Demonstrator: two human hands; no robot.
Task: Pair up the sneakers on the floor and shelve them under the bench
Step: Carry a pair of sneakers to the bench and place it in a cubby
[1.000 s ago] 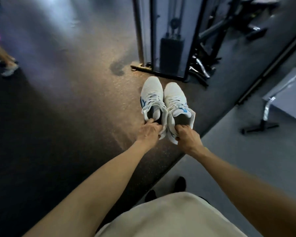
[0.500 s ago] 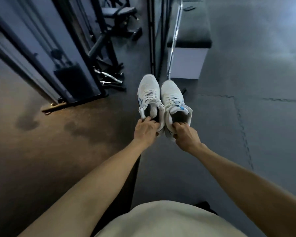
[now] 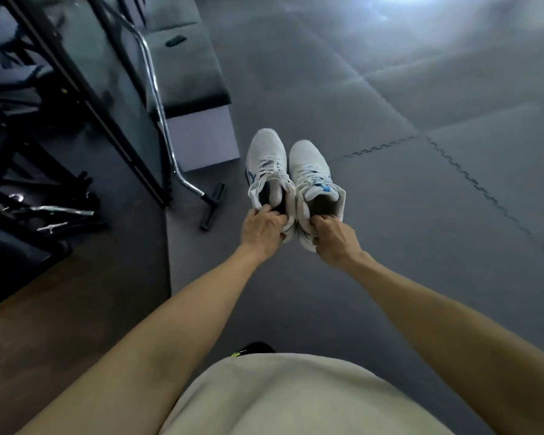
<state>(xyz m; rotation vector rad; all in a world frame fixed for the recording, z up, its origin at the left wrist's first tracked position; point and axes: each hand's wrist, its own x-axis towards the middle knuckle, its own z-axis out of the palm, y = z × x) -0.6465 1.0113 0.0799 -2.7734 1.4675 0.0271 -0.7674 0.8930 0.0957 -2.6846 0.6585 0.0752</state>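
My left hand (image 3: 262, 228) is curled around the heel collar of the left white sneaker (image 3: 267, 171), thumb tucked into the dark opening and fingers wrapped behind the heel. My right hand (image 3: 333, 235) pinches the heel collar of the right white sneaker (image 3: 313, 180) in the same way, fingers hooked over the rim. I hold both shoes out ahead of me, off the floor, side by side with their inner edges touching and toes pointing away from me. Each has white laces and blue accents; a blue patch shows on the tongue of the right one. Both my bare forearms reach forward from the bottom of the view, above my pale shirt (image 3: 296, 400). Under the shoes lies grey interlocking floor matting (image 3: 421, 215), with a jagged seam running off to the right. Just beyond the left shoe's toe stands a bench (image 3: 189, 70) with a dark padded top and a pale box-like base. Beside it, on the left, a chrome tube (image 3: 157, 114) bends down to a black rubber foot (image 3: 213, 205) resting on the mat near the shoes. Farther left stands a dark gym machine frame (image 3: 76, 83), and a strip of brown floor (image 3: 60, 324) runs along the lower left.
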